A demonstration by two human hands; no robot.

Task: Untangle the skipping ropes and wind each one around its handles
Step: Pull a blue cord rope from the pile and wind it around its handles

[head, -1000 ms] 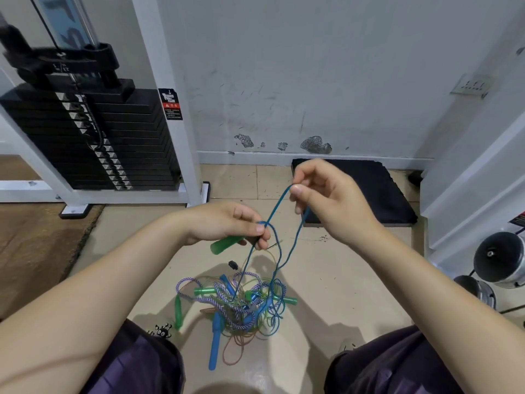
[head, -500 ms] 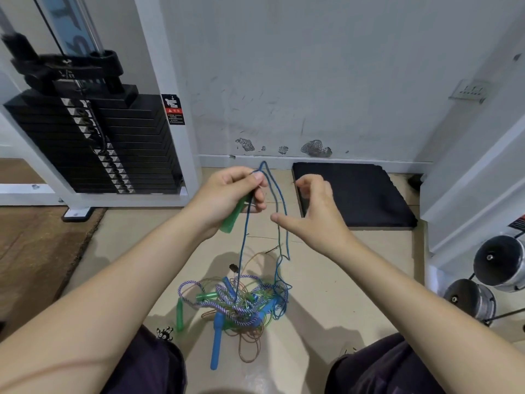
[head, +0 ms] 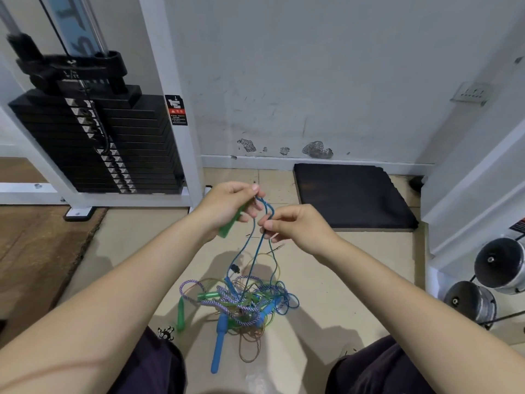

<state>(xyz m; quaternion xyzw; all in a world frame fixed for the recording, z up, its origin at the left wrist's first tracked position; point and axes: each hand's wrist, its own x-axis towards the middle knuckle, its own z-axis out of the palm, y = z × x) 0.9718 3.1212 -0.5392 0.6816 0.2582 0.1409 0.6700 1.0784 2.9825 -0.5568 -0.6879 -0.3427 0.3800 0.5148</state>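
The left hand (head: 227, 204) has its grip closed on a green handle (head: 230, 223); the right hand (head: 295, 227) pinches the blue rope (head: 257, 248) just beside it. Pulling upward could tighten the tangle (head: 244, 302) on the floor (several ropes cross there).

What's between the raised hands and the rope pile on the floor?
Head view: blue cord strands hang from the left hand and right hand to the pile; otherwise bare floor.
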